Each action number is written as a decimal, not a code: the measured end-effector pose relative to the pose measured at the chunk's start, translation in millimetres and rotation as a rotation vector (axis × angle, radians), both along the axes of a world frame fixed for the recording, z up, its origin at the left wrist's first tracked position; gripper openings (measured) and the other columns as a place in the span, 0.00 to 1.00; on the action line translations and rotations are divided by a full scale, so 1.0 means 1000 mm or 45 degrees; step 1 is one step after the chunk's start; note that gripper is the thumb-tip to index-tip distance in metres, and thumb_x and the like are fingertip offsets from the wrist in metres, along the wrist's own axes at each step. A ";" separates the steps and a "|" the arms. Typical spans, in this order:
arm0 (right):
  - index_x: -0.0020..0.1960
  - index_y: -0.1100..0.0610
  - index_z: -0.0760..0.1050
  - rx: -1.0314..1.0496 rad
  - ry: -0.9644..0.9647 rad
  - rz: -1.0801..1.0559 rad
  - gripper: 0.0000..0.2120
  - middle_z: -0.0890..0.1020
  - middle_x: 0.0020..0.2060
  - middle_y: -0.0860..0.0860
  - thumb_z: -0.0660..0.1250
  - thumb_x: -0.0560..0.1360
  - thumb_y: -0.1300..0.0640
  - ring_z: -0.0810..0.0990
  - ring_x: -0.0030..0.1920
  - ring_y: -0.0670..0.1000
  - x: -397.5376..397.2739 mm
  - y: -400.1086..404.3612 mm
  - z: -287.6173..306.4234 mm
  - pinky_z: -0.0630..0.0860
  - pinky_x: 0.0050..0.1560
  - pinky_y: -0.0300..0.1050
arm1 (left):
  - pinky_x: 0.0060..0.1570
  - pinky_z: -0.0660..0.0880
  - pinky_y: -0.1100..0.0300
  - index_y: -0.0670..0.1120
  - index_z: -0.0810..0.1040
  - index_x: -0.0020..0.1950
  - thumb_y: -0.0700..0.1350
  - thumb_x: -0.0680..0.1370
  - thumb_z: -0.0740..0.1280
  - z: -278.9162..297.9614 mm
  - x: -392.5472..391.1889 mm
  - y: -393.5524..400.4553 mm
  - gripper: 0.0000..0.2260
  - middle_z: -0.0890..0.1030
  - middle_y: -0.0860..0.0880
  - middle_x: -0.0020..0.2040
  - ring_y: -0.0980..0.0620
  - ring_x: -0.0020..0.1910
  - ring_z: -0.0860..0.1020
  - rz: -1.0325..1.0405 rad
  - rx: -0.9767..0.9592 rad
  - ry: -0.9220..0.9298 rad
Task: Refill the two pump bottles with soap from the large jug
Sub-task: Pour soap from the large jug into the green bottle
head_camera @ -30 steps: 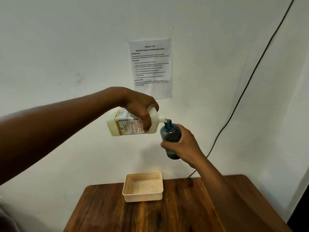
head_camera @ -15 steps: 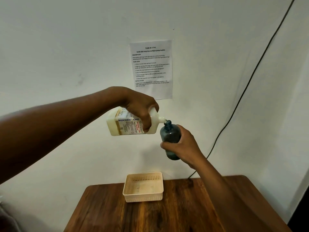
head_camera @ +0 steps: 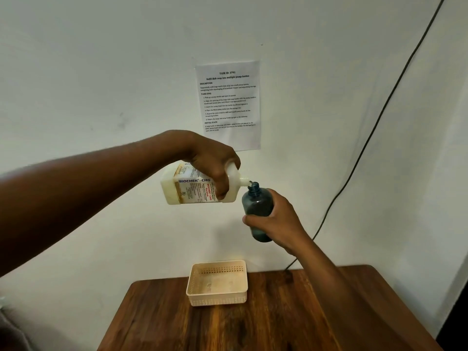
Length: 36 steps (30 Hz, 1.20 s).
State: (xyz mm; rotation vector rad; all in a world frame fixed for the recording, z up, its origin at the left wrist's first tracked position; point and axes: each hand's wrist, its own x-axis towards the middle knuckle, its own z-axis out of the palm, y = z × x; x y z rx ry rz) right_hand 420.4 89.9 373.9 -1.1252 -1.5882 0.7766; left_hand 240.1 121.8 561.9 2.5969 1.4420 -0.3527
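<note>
My left hand (head_camera: pixel 212 163) grips a white soap jug (head_camera: pixel 187 188) with a BIOCHEK-CHG label, tipped on its side high above the table. Its spout touches the open neck of a dark blue bottle (head_camera: pixel 257 203) with no pump head on it. My right hand (head_camera: pixel 278 221) holds that bottle upright by its lower half. A darker band shows at the bottle's bottom. No second pump bottle and no pump head are in view.
A wooden table (head_camera: pixel 278 323) stands against the white wall. A cream plastic basket (head_camera: pixel 217 282) sits at its far edge, below the hands. A printed task sheet (head_camera: pixel 229 105) hangs on the wall. A black cable (head_camera: pixel 367 140) runs diagonally down the wall.
Both hands hold nearly the same pose. The jug stays tipped at the bottle's neck, and the view has shifted only slightly.
</note>
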 end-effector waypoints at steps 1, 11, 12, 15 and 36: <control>0.62 0.40 0.70 0.000 0.001 0.000 0.30 0.77 0.53 0.38 0.80 0.64 0.51 0.78 0.53 0.45 0.000 0.000 0.000 0.75 0.43 0.36 | 0.33 0.77 0.66 0.54 0.77 0.48 0.49 0.70 0.81 0.000 0.000 0.000 0.14 0.84 0.52 0.42 0.53 0.39 0.85 0.001 -0.001 0.001; 0.62 0.40 0.70 -0.009 -0.012 -0.007 0.30 0.76 0.54 0.39 0.80 0.65 0.52 0.77 0.53 0.45 -0.001 0.001 -0.004 0.75 0.46 0.37 | 0.34 0.78 0.64 0.53 0.78 0.49 0.49 0.70 0.80 -0.002 0.001 0.002 0.14 0.85 0.50 0.45 0.50 0.42 0.86 0.013 -0.022 0.027; 0.63 0.40 0.70 -0.008 -0.013 -0.009 0.31 0.77 0.55 0.40 0.80 0.65 0.52 0.77 0.54 0.45 -0.001 0.001 -0.004 0.75 0.46 0.38 | 0.34 0.78 0.63 0.53 0.78 0.49 0.49 0.70 0.81 -0.002 0.001 0.002 0.14 0.85 0.49 0.45 0.50 0.42 0.86 0.013 -0.022 0.032; 0.64 0.41 0.70 -0.004 -0.016 -0.015 0.31 0.77 0.57 0.43 0.80 0.65 0.52 0.77 0.54 0.46 -0.001 0.002 -0.004 0.76 0.47 0.39 | 0.37 0.79 0.62 0.53 0.77 0.50 0.49 0.71 0.80 -0.002 0.001 0.003 0.14 0.85 0.49 0.46 0.49 0.44 0.86 0.010 -0.024 0.046; 0.66 0.45 0.71 -0.010 0.009 -0.013 0.30 0.78 0.56 0.44 0.80 0.67 0.54 0.78 0.53 0.46 -0.007 0.006 -0.002 0.78 0.53 0.43 | 0.37 0.81 0.61 0.51 0.79 0.51 0.49 0.69 0.81 -0.006 -0.010 0.012 0.16 0.86 0.49 0.46 0.49 0.44 0.87 0.016 -0.002 -0.035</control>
